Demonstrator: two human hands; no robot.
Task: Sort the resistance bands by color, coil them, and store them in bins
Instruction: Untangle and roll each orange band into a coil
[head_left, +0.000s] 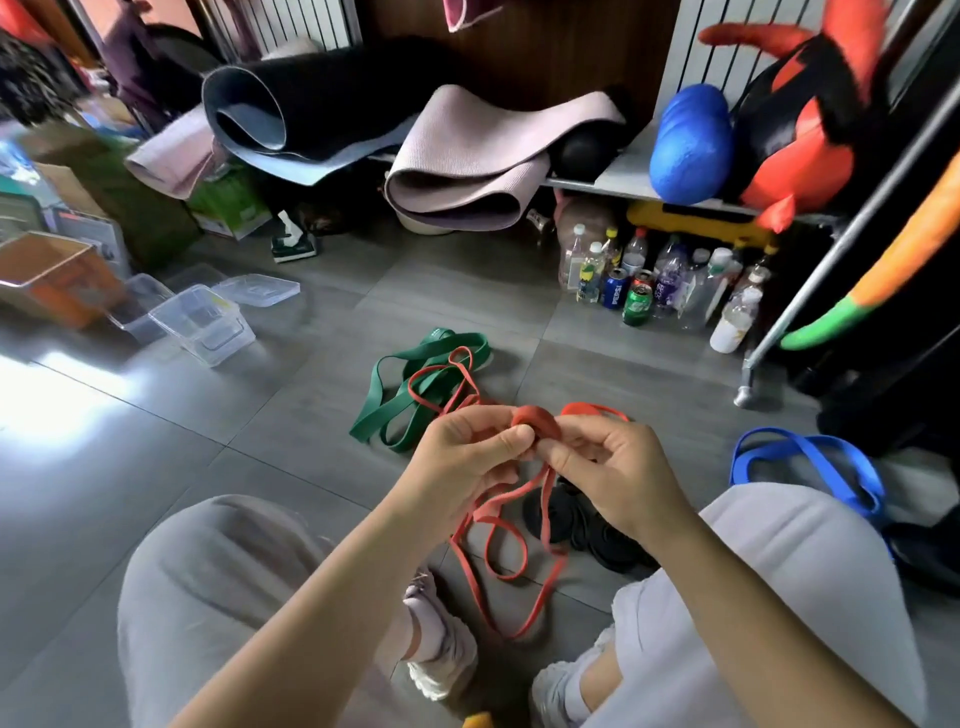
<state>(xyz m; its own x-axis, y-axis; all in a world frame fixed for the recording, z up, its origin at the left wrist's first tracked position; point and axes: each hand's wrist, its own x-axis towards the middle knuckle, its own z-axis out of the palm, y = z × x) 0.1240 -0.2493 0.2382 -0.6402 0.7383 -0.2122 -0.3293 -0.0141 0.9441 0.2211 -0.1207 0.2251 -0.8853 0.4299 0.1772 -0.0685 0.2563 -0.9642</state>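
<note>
Grey-trousered knees (208, 571), foreground; left hand (467, 452) and right hand (618, 467), fingers (506, 441) pinching thin red rubber resistance band (537, 423), part-coiled above grey tiled floor (260, 415), tail trailing; winding best kept tight, slack fed steadily

Only "PEPSI" reads clearly, printed down a blue can (614, 289) among the floor bottles.

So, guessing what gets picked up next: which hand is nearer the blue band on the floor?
Right. The right hand pinches the red band, the blue band lying to its right; the left hand holds the same band's coil, farther left.
</note>
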